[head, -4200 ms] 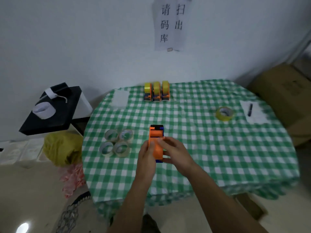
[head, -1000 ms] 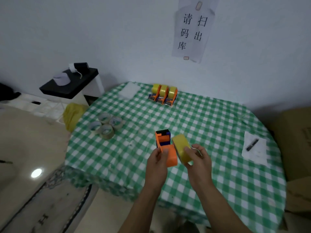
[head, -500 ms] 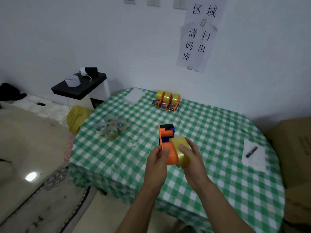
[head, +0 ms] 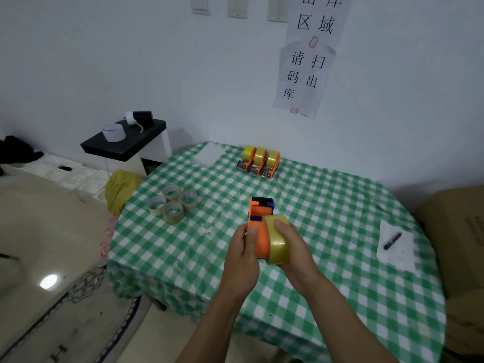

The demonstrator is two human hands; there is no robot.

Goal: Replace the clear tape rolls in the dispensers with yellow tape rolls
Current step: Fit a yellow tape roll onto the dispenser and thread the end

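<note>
Three orange tape dispensers already stand loaded with yellow rolls at the far side of the round table under its green-and-white checked cloth. Four clear tape rolls lie clustered near the table's left side, out of any dispenser. That suggests the fourth, last swap is in hand. The left hand grips the remaining orange-and-blue plastic tape dispenser by its near end, thumb laid on the orange body, holding it just above the cloth. The right hand curls round a yellow tape roll and holds it against the dispenser's right flank. Whether the roll is already seated on the hub cannot be told from here. What looks left is to seat it fully, thread the tape end to the front, and stand this dispenser with the other three.
</note>
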